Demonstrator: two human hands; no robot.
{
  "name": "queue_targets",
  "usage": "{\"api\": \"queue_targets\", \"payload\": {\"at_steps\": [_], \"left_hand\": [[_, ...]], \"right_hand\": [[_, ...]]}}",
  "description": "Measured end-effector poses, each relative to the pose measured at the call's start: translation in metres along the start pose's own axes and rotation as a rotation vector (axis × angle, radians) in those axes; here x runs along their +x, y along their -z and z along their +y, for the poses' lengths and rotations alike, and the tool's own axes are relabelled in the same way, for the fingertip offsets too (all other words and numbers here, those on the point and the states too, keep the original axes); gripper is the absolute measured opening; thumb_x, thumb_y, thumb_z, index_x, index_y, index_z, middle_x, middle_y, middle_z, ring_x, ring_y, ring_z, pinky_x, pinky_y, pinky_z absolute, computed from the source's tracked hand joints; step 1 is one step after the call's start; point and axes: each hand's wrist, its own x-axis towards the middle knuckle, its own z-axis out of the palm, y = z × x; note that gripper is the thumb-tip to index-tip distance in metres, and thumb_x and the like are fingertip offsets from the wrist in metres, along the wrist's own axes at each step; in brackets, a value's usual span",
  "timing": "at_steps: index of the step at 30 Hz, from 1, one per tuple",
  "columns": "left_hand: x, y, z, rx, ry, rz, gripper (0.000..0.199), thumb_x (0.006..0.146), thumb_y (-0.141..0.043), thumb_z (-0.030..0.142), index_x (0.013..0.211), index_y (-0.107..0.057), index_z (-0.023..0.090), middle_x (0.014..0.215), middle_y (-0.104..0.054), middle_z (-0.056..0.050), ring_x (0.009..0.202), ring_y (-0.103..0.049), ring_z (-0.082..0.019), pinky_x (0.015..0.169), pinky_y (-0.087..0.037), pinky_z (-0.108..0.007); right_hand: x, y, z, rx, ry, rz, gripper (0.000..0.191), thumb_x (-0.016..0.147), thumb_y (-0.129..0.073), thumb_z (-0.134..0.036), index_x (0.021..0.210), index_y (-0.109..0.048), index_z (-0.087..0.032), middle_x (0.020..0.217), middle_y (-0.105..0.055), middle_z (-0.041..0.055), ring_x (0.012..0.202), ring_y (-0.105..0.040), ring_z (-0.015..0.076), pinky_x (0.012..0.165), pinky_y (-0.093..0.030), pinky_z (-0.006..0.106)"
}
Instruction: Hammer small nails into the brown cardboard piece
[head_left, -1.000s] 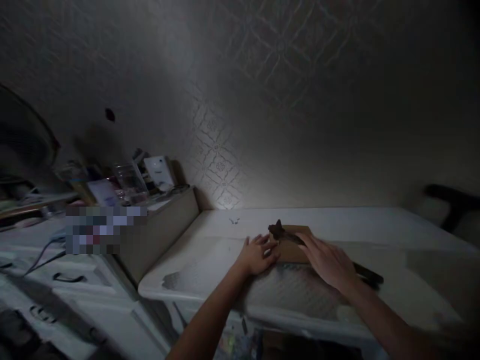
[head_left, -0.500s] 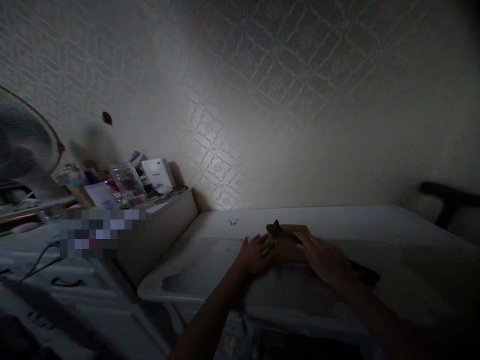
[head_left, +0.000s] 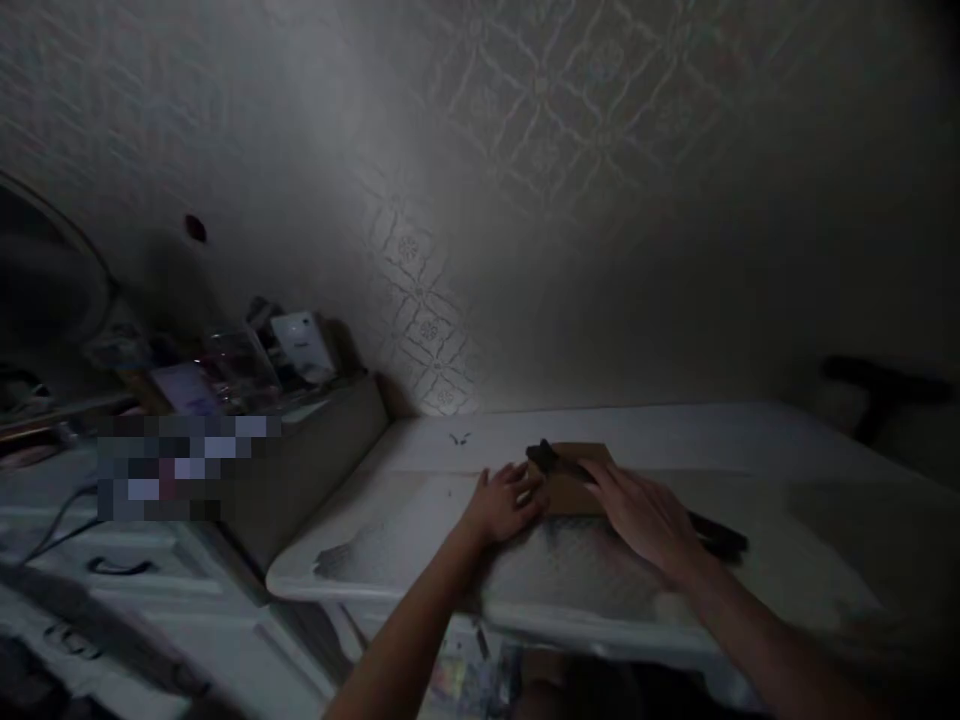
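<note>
A flat brown piece of cardboard [head_left: 574, 498] lies on the white table. My left hand [head_left: 504, 508] rests at its left edge with fingers spread; whether a small thing is under the fingertips is too dark to see. My right hand [head_left: 646, 515] is closed around what looks like a dark hammer [head_left: 541, 456]. Its head is over the cardboard's upper left corner, close to my left fingers. The dark handle end sticks out to the right, past my right wrist.
The white tabletop [head_left: 360, 530] meets a patterned wall. On the left, a drawer cabinet [head_left: 180, 560] carries a white box [head_left: 304, 345], a clear plastic case [head_left: 240, 360] and a fan [head_left: 45, 280]. A dark T-shaped object [head_left: 881, 385] stands at the right.
The view has shifted slightly, and everything sits a little further left. The hammer head looks lower and closer to the cardboard corner. Both hands keep nearly the same places.
</note>
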Motion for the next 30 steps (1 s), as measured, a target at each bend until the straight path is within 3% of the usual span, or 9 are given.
{"api": "queue_targets", "payload": {"at_steps": [30], "left_hand": [[0.0001,0.0021,0.0001,0.025,-0.003,-0.012,0.055,0.088,-0.021,0.061,0.132,-0.038,0.034,0.145,-0.032,-0.003,0.132,-0.028,-0.026,0.104,-0.020,-0.057]], "right_hand": [[-0.0004,0.0041,-0.0013,0.021,0.006,-0.035,0.038,0.093,-0.028,-0.030,0.125,-0.047,-0.022,0.107,-0.063,0.0095,0.086,-0.062,0.0184,0.071,-0.047,0.030]]}}
